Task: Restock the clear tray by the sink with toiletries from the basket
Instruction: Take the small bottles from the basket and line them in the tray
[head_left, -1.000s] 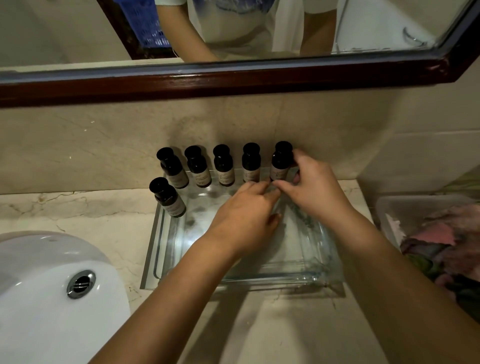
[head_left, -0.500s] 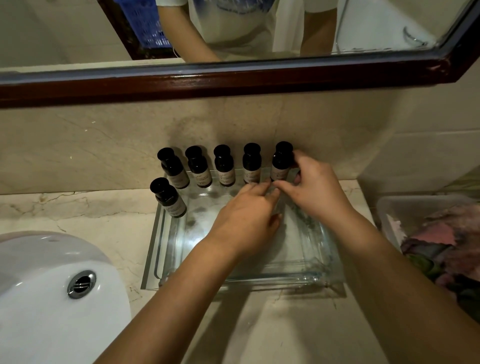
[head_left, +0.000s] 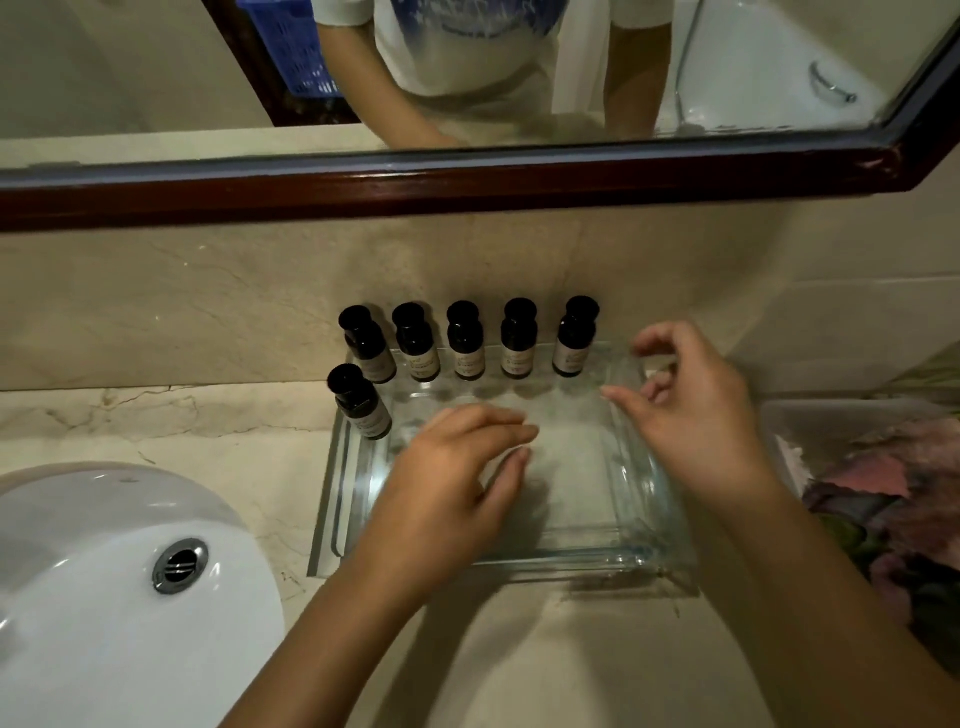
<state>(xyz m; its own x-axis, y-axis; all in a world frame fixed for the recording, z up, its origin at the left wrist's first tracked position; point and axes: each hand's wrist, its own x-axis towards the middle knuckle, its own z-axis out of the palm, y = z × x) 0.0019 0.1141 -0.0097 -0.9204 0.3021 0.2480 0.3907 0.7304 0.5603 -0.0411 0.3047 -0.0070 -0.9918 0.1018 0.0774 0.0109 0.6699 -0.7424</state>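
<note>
Marble tabletop (head_left: 519, 649) | clear tray (head_left: 644, 558) beside sink (head_left: 104, 597) | left hand (head_left: 447, 488) over tray floor, grip loosely open, holding nothing | right hand (head_left: 696, 405) above tray's right side, grip half-curled, empty | six dark bottles (head_left: 465, 340) upright along tray's back-left edge | basket (head_left: 872, 478) at right.

the room is dim and the light is warm and yellowish. the round white sink (head_left: 104, 597) shines the brightest, with small glints on its metal drain. the clear glass tray (head_left: 649, 519) throws soft glare along its rims. dark shadows fall under both arms onto the pale marble surface (head_left: 182, 431). the dark wood mirror frame (head_left: 467, 187) bends near the edges. everything looks a little soft.
</note>
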